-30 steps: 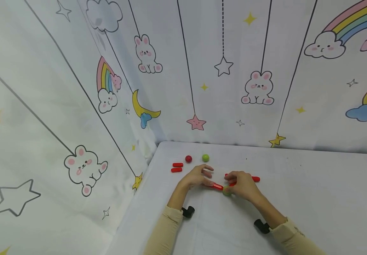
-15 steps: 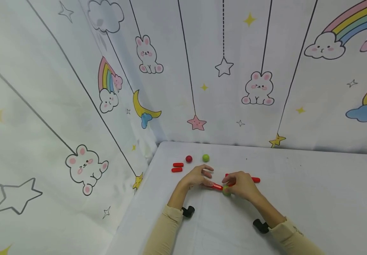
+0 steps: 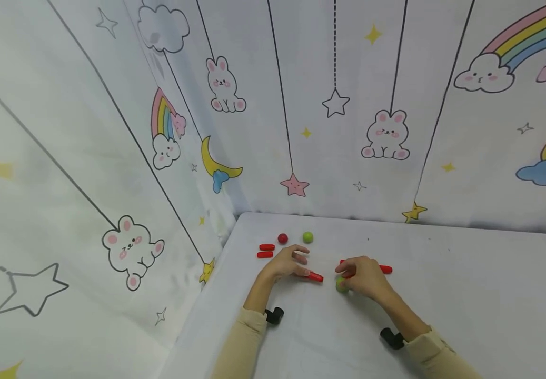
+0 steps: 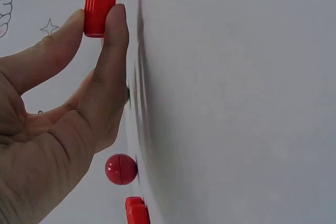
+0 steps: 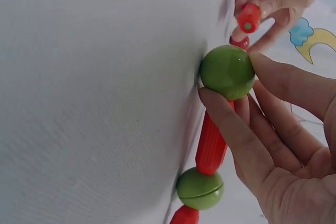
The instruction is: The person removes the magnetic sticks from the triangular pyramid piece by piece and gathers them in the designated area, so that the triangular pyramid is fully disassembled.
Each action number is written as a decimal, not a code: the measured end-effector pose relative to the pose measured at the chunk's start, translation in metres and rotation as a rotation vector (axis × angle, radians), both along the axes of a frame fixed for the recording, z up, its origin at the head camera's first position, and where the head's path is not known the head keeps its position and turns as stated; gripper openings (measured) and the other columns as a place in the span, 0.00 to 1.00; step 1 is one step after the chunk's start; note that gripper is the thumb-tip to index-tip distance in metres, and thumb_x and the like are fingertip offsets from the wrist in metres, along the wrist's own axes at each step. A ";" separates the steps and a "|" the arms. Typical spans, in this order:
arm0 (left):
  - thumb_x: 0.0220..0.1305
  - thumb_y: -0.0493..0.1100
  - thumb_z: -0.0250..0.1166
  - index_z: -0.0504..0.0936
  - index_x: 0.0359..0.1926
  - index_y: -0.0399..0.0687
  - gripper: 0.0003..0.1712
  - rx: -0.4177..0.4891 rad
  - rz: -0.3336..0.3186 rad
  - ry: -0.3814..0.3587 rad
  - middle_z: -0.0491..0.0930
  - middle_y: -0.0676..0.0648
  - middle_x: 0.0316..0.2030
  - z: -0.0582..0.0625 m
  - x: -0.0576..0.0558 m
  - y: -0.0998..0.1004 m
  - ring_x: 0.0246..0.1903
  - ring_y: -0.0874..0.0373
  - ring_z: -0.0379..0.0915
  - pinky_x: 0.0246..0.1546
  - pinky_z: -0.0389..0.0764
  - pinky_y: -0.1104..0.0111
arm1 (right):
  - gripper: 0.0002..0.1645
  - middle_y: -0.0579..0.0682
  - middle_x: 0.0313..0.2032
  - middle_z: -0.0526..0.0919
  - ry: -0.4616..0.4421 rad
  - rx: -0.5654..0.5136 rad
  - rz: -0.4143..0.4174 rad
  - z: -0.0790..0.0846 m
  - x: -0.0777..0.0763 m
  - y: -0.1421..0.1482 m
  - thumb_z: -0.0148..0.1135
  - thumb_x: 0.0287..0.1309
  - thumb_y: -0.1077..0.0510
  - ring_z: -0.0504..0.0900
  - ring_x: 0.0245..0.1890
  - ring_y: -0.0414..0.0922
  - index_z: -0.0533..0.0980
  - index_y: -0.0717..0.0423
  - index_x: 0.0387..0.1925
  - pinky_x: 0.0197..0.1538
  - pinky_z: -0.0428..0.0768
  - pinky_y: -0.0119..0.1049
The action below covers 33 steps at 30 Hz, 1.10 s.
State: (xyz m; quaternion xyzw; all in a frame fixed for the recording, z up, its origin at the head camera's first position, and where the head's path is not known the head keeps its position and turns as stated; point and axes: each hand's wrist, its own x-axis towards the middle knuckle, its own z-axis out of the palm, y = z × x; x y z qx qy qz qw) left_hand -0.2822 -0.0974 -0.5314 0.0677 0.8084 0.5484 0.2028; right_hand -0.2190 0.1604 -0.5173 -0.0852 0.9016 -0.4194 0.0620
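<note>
In the head view my left hand pinches a red ridged rod by one end; thumb and finger grip it in the left wrist view. The rod's free end points toward my right hand, across a gap. My right thumb and fingertips pinch a green ball. From that ball a second red rod runs to another green ball, beyond which a further red piece shows. My right hand hides part of this chain in the head view.
At the back left of the white table lie a red ball, a loose green ball and two red rods. A patterned white curtain rises behind the table.
My left hand has drawn the red rod leftward, away from the green ball it met before, and a gap now shows between them. My right hand keeps its hold on the ball.
</note>
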 end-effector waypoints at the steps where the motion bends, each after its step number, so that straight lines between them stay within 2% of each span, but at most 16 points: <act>1: 0.54 0.29 0.78 0.79 0.64 0.43 0.36 0.004 0.005 0.003 0.83 0.40 0.49 0.000 0.000 -0.003 0.40 0.53 0.80 0.39 0.82 0.67 | 0.17 0.46 0.36 0.89 0.000 0.005 -0.004 -0.001 0.000 0.002 0.81 0.51 0.63 0.84 0.38 0.44 0.88 0.54 0.44 0.34 0.83 0.36; 4: 0.55 0.32 0.78 0.79 0.65 0.42 0.35 0.015 -0.010 0.003 0.82 0.38 0.52 0.000 0.001 -0.012 0.42 0.53 0.81 0.42 0.82 0.67 | 0.17 0.46 0.36 0.89 0.009 0.000 -0.013 -0.002 -0.001 0.005 0.81 0.50 0.63 0.85 0.39 0.44 0.88 0.55 0.44 0.34 0.83 0.37; 8: 0.58 0.34 0.77 0.76 0.66 0.39 0.35 0.080 -0.025 -0.017 0.79 0.33 0.56 0.002 0.003 -0.025 0.43 0.52 0.82 0.45 0.83 0.65 | 0.17 0.47 0.37 0.90 0.020 -0.016 -0.004 -0.004 -0.003 0.007 0.80 0.49 0.65 0.86 0.39 0.43 0.88 0.56 0.44 0.36 0.83 0.37; 13: 0.59 0.33 0.76 0.73 0.69 0.36 0.38 0.136 -0.005 -0.001 0.74 0.29 0.61 0.005 0.003 -0.042 0.44 0.51 0.83 0.47 0.86 0.63 | 0.18 0.46 0.37 0.89 0.027 -0.019 0.004 -0.006 -0.004 0.007 0.81 0.48 0.65 0.85 0.39 0.42 0.87 0.57 0.43 0.36 0.83 0.37; 21: 0.59 0.32 0.76 0.73 0.69 0.35 0.37 0.075 0.068 0.092 0.74 0.29 0.60 0.009 -0.002 -0.073 0.49 0.49 0.77 0.46 0.84 0.65 | 0.19 0.48 0.39 0.90 0.038 -0.031 0.013 -0.005 -0.004 0.006 0.81 0.48 0.65 0.86 0.40 0.43 0.87 0.59 0.44 0.39 0.84 0.37; 27: 0.59 0.34 0.76 0.76 0.66 0.36 0.34 0.079 0.126 0.095 0.74 0.30 0.60 0.011 -0.003 -0.095 0.49 0.46 0.78 0.48 0.83 0.63 | 0.19 0.48 0.39 0.90 0.034 -0.025 0.013 -0.003 -0.003 0.004 0.81 0.49 0.65 0.86 0.40 0.44 0.87 0.59 0.45 0.38 0.84 0.38; 33: 0.58 0.37 0.78 0.78 0.60 0.37 0.30 0.015 0.194 0.108 0.74 0.33 0.55 0.005 -0.005 -0.110 0.49 0.46 0.73 0.43 0.81 0.66 | 0.19 0.48 0.39 0.89 0.028 -0.015 0.008 -0.003 -0.002 0.004 0.81 0.49 0.65 0.86 0.40 0.43 0.87 0.59 0.45 0.39 0.84 0.37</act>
